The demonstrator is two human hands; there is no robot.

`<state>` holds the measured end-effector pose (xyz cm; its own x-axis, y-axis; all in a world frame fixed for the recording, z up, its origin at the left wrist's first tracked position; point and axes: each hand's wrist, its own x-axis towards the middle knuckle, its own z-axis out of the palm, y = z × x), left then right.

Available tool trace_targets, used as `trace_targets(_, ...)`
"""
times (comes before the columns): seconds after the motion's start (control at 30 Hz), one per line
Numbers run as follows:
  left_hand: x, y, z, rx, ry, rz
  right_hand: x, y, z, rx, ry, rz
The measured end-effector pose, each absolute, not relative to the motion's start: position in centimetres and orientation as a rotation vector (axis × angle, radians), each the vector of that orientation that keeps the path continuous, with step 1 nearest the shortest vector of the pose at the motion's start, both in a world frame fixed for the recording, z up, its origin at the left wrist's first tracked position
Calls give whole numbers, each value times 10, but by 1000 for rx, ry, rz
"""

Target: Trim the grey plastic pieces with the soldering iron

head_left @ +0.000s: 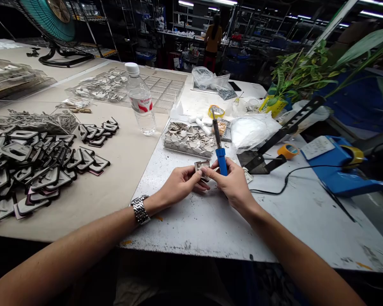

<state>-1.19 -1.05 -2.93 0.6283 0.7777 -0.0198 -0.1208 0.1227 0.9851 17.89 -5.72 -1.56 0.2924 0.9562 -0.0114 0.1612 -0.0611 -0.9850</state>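
Both forearms reach in from the near edge and meet at the middle of the white table [210, 225]. The left hand [178, 185], with a steel wristwatch [140, 209] behind it, pinches a small metal piece [201, 165] between thumb and fingertips. The right hand [231, 182] is clenched round the blue grip of a soldering iron [221, 159], which stands nearly upright with its dark shaft pointing away. That hand's forefinger also touches the piece, so the piece sits between the two hands, just above the tabletop.

Just beyond the grip lies a clear tray [188, 142] of flat, angular grey chips. A crumpled white bag [252, 131] sits to its right. A black cable [287, 178] curves off right of the grip. Left of it, a beige sheet [115, 187] carries a heap of dark, glossy flat parts [44, 157]. The scuffed, paint-flecked tabletop is bare toward the near edge — open room on the body's side of the grip.
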Motion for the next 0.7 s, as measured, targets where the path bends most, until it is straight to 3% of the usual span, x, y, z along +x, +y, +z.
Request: trace_targets(0.7,-12,-8,-29,1245,669,767,179,-59,-10,-1417,-1066,1061)
